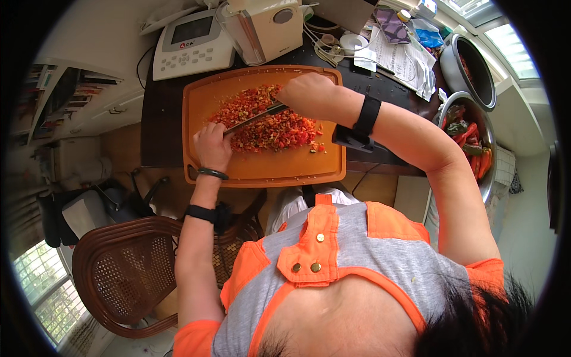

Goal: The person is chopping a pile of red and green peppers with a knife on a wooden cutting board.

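Note:
A long knife (254, 121) lies slantwise across a heap of finely chopped red and green peppers (272, 138). The heap rests on an orange-brown cutting board (263, 172) on a dark table. My right hand (308, 93) is closed around the knife's handle end, at the far right of the heap. At the other end of the blade, my left hand (212, 145) curls its fingers over the knife near its tip, above the board's left side. Pepper bits lie scattered about the heap. Both palms are hidden.
At the right stand a metal bowl of whole peppers (473, 138) and a deep pot (468, 71). Behind the board are a white keypad device (192, 44), a white appliance (267, 31), cables and papers (392, 58). A cane-backed chair (134, 272) stands at left.

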`<move>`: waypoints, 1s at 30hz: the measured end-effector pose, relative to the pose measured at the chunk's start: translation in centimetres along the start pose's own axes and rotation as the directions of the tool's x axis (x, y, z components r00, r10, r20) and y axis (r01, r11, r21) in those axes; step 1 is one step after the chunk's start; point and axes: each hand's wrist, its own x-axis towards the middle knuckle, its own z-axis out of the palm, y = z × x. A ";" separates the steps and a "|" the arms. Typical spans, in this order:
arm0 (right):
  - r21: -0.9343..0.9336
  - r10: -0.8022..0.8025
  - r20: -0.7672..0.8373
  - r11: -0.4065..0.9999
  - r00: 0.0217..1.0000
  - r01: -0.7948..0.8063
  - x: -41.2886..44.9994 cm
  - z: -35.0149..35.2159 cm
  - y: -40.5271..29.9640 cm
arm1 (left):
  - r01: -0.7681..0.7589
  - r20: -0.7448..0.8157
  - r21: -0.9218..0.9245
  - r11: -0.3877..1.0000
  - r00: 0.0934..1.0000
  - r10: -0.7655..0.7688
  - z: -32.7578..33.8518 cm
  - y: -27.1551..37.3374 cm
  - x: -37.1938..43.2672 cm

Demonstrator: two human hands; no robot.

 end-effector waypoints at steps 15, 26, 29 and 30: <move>0.039 0.085 0.029 0.996 0.996 -0.086 -3.6 0.5 1.8 | -0.022 0.031 -0.039 0.999 0.999 0.023 0.3 3.7 0.9; 0.134 0.200 -0.010 0.971 0.980 -0.197 -5.3 4.7 3.4 | -0.110 0.026 0.034 0.993 0.994 0.109 1.8 5.0 1.9; 0.065 0.129 -0.020 0.990 0.991 -0.128 -6.3 2.7 1.6 | -0.098 0.011 -0.043 0.994 0.995 0.099 0.3 4.9 0.9; 0.037 0.125 0.000 0.991 0.992 -0.125 -6.5 2.5 1.3 | -0.101 0.019 -0.076 0.992 0.995 0.103 0.7 4.7 0.9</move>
